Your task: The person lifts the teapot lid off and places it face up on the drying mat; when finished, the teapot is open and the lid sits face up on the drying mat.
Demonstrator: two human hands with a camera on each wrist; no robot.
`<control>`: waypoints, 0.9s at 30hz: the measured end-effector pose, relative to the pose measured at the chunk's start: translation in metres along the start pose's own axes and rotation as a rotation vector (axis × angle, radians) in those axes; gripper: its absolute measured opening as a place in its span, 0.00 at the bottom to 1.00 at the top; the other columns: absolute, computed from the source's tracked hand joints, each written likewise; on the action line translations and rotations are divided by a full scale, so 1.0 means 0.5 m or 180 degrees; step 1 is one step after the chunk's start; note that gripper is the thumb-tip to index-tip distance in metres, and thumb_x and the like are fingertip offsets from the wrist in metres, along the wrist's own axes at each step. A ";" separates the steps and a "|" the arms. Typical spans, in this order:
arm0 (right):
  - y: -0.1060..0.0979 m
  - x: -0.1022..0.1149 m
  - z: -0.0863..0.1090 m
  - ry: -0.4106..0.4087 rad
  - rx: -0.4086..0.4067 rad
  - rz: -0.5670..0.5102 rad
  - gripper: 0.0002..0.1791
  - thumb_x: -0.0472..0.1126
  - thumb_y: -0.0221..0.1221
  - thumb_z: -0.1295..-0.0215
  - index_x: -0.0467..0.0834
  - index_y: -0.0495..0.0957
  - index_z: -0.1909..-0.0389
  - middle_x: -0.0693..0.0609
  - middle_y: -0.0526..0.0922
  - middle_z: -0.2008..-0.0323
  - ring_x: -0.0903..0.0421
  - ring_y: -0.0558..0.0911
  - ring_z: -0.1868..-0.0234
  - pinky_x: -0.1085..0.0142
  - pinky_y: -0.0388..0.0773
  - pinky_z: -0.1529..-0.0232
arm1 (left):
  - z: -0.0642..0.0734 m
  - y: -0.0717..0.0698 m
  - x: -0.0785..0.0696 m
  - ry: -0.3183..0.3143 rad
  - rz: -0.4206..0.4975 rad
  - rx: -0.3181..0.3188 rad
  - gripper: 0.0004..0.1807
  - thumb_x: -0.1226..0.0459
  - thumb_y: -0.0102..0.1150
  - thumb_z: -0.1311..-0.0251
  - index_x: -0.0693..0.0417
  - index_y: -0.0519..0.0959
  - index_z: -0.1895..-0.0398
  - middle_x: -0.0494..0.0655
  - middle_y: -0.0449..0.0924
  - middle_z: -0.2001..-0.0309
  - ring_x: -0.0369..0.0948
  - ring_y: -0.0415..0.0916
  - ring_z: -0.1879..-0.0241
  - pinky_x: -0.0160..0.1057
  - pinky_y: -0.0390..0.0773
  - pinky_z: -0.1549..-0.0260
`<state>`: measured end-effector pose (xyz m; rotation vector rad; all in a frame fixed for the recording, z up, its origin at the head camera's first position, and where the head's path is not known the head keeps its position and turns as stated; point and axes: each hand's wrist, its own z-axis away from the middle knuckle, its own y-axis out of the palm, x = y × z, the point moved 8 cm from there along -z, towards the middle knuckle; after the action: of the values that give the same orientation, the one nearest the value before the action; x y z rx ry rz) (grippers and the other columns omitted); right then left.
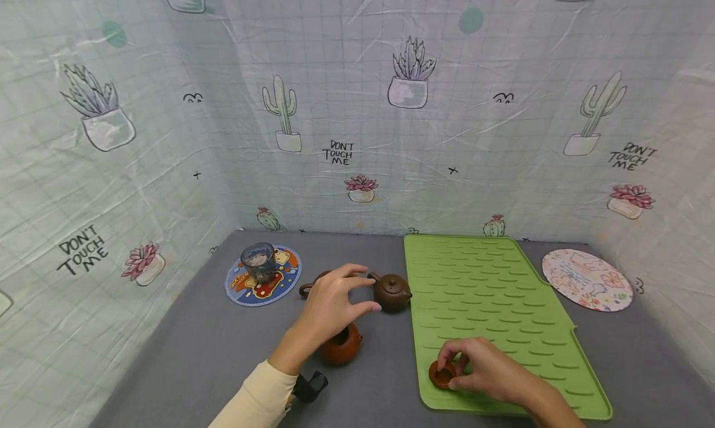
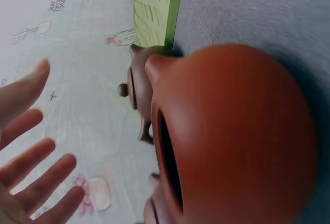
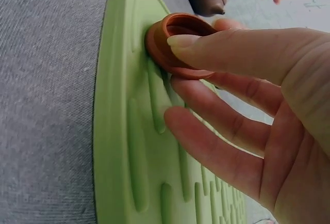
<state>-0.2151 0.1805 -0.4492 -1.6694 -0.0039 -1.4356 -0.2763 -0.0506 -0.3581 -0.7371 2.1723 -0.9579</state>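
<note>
My right hand (image 1: 488, 369) pinches a small reddish-brown teapot lid (image 3: 160, 43) between thumb and fingers. The lid is hollow side up, low over the near left corner of the green ridged mat (image 1: 475, 298). Thumb and fingers parted, my left hand (image 1: 335, 294) hovers with nothing in its grasp above a reddish-brown teapot (image 1: 346, 347). That teapot has no lid on, and its dark opening shows in the left wrist view. A dark brown teapot (image 1: 393, 294) with its lid on stands behind it, beside the mat. Another brown teapot (image 1: 305, 290) is mostly hidden behind my left hand.
At the back left, a clear glass (image 1: 259, 260) stands on a round blue patterned mat (image 1: 237, 293). A round floral mat (image 1: 589, 279) lies right of the green mat. Patterned curtains (image 1: 357, 105) rise around the grey tabletop (image 1: 212, 353). A black object (image 1: 311, 387) is beside my left wrist.
</note>
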 end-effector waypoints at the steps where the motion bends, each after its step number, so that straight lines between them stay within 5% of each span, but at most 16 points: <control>1: -0.001 0.001 0.000 0.0000 0.0002 0.0006 0.11 0.37 0.72 0.42 0.49 0.82 0.61 0.57 0.86 0.61 0.70 0.82 0.66 0.70 0.80 0.67 | -0.008 0.007 0.002 -0.0035 0.0048 -0.0031 0.24 0.48 0.79 0.53 0.44 0.90 0.53 0.44 0.85 0.44 0.43 0.85 0.47 0.45 0.86 0.53; 10: -0.008 0.010 0.005 -0.0022 0.0000 0.0088 0.14 0.40 0.73 0.43 0.50 0.81 0.59 0.56 0.86 0.59 0.69 0.84 0.65 0.70 0.81 0.66 | -0.055 0.067 0.022 -0.0309 0.0021 0.0072 0.27 0.48 0.78 0.51 0.46 0.88 0.47 0.47 0.84 0.42 0.45 0.85 0.50 0.45 0.85 0.52; 22: 0.001 0.002 0.006 -0.0016 0.0005 0.0060 0.24 0.40 0.73 0.42 0.46 0.72 0.49 0.47 0.88 0.54 0.69 0.83 0.65 0.69 0.82 0.65 | -0.059 0.154 0.049 -0.0755 -0.0408 0.0878 0.33 0.46 0.77 0.50 0.47 0.85 0.41 0.49 0.81 0.35 0.50 0.81 0.38 0.72 0.61 0.30; 27: 0.001 0.004 0.008 -0.0053 -0.0007 0.0052 0.24 0.40 0.73 0.42 0.45 0.72 0.50 0.47 0.88 0.55 0.69 0.84 0.65 0.69 0.82 0.65 | -0.052 0.159 0.040 -0.0766 -0.0458 0.0899 0.27 0.49 0.75 0.47 0.49 0.86 0.44 0.51 0.82 0.37 0.52 0.82 0.40 0.74 0.61 0.31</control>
<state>-0.2109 0.1816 -0.4475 -1.6794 0.0018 -1.4101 -0.3266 -0.0078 -0.4135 -0.8309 1.7514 -1.1567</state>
